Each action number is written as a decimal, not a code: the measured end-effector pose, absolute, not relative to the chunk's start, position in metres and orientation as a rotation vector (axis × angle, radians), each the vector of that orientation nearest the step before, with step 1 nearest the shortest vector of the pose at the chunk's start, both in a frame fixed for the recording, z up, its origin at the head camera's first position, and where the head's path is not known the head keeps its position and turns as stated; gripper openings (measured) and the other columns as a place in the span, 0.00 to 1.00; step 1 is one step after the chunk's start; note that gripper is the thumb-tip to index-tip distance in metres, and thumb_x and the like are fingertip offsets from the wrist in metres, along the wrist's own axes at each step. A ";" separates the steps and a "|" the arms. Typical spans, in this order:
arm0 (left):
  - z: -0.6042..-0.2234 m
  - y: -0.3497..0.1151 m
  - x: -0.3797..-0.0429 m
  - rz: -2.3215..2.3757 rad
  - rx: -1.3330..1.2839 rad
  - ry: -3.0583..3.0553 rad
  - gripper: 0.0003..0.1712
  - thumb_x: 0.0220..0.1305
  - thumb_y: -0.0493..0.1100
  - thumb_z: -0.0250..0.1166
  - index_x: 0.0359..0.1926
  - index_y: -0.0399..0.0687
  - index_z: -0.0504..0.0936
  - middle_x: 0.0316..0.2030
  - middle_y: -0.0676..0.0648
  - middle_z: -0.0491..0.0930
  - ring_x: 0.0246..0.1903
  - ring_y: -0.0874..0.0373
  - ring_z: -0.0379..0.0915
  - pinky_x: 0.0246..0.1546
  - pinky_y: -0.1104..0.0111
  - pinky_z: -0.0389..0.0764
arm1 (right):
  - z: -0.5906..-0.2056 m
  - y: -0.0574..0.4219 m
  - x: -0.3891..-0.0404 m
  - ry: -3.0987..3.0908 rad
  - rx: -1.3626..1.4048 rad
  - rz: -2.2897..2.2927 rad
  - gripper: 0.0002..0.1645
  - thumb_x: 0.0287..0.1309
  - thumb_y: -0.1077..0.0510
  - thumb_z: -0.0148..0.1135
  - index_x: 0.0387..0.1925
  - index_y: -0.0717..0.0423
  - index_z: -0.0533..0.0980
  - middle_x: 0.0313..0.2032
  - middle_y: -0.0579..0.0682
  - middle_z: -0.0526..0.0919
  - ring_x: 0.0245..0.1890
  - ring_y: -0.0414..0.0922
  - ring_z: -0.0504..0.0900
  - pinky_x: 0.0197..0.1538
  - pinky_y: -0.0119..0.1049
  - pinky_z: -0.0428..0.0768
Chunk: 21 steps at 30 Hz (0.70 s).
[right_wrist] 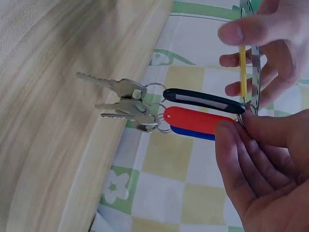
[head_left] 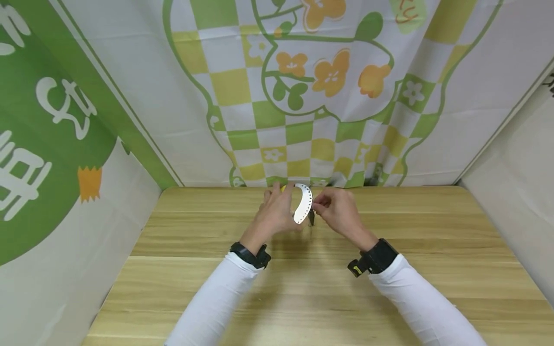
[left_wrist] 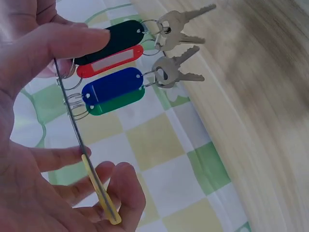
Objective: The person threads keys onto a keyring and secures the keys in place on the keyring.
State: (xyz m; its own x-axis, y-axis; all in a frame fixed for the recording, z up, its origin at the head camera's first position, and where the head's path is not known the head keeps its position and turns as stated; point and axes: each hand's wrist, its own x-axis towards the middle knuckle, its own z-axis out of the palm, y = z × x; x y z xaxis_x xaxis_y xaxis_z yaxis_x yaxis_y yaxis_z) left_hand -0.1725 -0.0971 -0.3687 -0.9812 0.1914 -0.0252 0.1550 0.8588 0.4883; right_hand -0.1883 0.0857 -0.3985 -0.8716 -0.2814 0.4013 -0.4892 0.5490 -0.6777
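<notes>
My left hand (head_left: 274,214) holds a curved metal plate (head_left: 305,204) with a row of small holes along its edge and a yellow strip (left_wrist: 99,188) at one end. Oval key tags hang from rings on that edge: a black tag (right_wrist: 203,100), a red tag (right_wrist: 195,119), a blue tag (left_wrist: 113,86) and a green tag (left_wrist: 120,102). Each visible tag carries a small silver key (left_wrist: 166,70). With thumb and fingertips, my right hand (head_left: 341,211) pinches the ring of the black tag at the plate's edge; the fingers partly hide this ring.
Beneath the hands lies a wood-grain table (head_left: 303,288). A checked, flower-printed cloth (head_left: 298,129) hangs along its back edge. On the left hangs a green and white cloth (head_left: 39,158), and a pale wall (head_left: 515,163) stands on the right.
</notes>
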 end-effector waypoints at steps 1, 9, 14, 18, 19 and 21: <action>-0.368 -0.098 -0.173 0.759 0.290 2.951 0.70 0.36 0.45 0.87 0.79 0.44 0.55 0.72 0.30 0.55 0.67 0.27 0.55 0.55 0.39 0.74 | -0.398 0.086 -0.188 -2.555 0.656 1.211 0.03 0.53 0.69 0.74 0.27 0.62 0.85 0.25 0.52 0.86 0.23 0.43 0.84 0.28 0.35 0.82; -0.369 -0.100 -0.174 0.739 0.289 2.952 0.70 0.36 0.48 0.86 0.78 0.42 0.56 0.70 0.32 0.58 0.67 0.31 0.58 0.54 0.40 0.75 | -0.396 0.087 -0.190 -2.508 0.847 0.918 0.05 0.53 0.69 0.74 0.27 0.59 0.84 0.25 0.49 0.85 0.23 0.41 0.80 0.28 0.36 0.80; -0.369 -0.098 -0.174 0.767 0.241 2.979 0.68 0.37 0.51 0.85 0.77 0.39 0.58 0.68 0.32 0.60 0.63 0.35 0.64 0.51 0.43 0.78 | -0.395 0.085 -0.190 -2.535 0.724 0.998 0.04 0.55 0.67 0.73 0.29 0.59 0.84 0.27 0.51 0.86 0.25 0.44 0.85 0.30 0.38 0.83; -0.368 -0.096 -0.173 0.777 0.214 2.999 0.68 0.37 0.53 0.85 0.76 0.37 0.59 0.67 0.31 0.60 0.62 0.34 0.65 0.48 0.42 0.79 | -0.393 0.083 -0.188 -2.564 0.556 1.116 0.03 0.56 0.65 0.73 0.28 0.60 0.85 0.25 0.51 0.87 0.25 0.45 0.86 0.31 0.41 0.84; -0.368 -0.096 -0.173 0.777 0.203 2.999 0.68 0.37 0.54 0.85 0.76 0.37 0.59 0.68 0.31 0.59 0.62 0.33 0.64 0.48 0.41 0.79 | -0.392 0.082 -0.188 -2.564 0.530 1.131 0.03 0.56 0.64 0.73 0.28 0.60 0.86 0.25 0.51 0.87 0.24 0.44 0.85 0.31 0.41 0.84; -0.368 -0.095 -0.173 0.780 0.193 3.002 0.69 0.37 0.54 0.86 0.76 0.36 0.59 0.68 0.31 0.59 0.63 0.32 0.64 0.48 0.40 0.79 | -0.392 0.082 -0.187 -2.559 0.499 1.146 0.03 0.56 0.64 0.73 0.28 0.59 0.86 0.24 0.50 0.87 0.23 0.44 0.85 0.30 0.42 0.84</action>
State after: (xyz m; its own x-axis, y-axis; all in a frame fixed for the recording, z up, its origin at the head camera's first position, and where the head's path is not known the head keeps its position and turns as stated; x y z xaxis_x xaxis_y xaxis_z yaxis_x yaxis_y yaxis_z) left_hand -0.1730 -0.0952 -0.3682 -0.9917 0.1287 -0.0018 0.1115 0.8662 0.4871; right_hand -0.1873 0.0816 -0.3917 -0.8971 -0.1921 0.3979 -0.4248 0.6230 -0.6569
